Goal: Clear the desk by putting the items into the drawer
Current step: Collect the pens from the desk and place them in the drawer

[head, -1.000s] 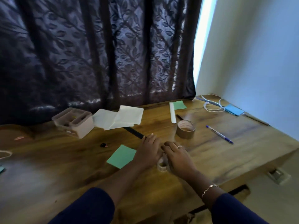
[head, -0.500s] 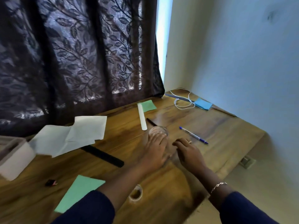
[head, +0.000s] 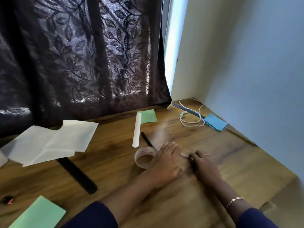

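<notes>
You're collecting the pen [head: 184,155] from the tabletop [head: 246,170]: right hand [head: 207,168] on it, grip unclear through blur. Left hand [head: 166,163] lies flat, fingers relaxed, against the tape roll [head: 144,159]. Next, pinch firmly, then find the drawer.

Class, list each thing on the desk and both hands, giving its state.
Tape roll: lying flat, hole up.
Pen: on desk, mostly hidden.
Left hand: flat, fingers straight, beside tape roll.
Right hand: fingers on pen, grip unclear.
White tube: lying flat.
Papers: unfolded, overlapping ruler.
Cable: loosely coiled.
Curtain: drawn.
</notes>
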